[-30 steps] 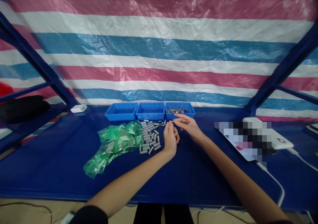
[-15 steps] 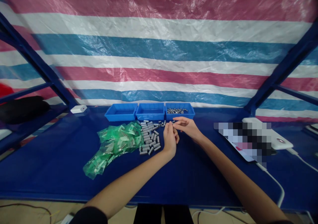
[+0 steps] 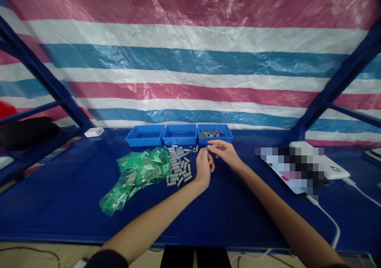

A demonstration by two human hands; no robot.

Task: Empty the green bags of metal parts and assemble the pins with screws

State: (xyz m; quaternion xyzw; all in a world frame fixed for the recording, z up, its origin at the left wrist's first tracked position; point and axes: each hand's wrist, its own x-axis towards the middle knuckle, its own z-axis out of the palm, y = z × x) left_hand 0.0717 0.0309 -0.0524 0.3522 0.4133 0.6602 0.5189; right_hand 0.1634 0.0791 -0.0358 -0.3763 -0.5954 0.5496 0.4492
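Observation:
My left hand (image 3: pixel 204 165) is closed, its thumb and fingers pressed together just right of a pile of silver metal cylinders (image 3: pixel 181 165). My right hand (image 3: pixel 223 152) meets it from the right, thumb and index finger pinched at the left hand's fingertips. A tiny metallic glint shows between them, but the piece itself is mostly hidden. Beyond the hands, small silver metal parts (image 3: pixel 195 149) lie loose on the table. More of these small parts (image 3: pixel 210 134) fill the bottom of the right blue bin (image 3: pixel 228 138).
Two more blue bins (image 3: pixel 145 136) stand left of it in a row. Green plastic bags (image 3: pixel 138 173) with pieces inside lie left of the cylinders. A blurred-out flat device (image 3: pixel 285 173), a white power bank (image 3: pixel 336 169) and a cable (image 3: pixel 335 224) are at right. A white adapter (image 3: pixel 94 132) sits back left.
Both hands stay together in nearly the same place, with only slight finger movement at the fingertips. The whole view has shifted very slightly.

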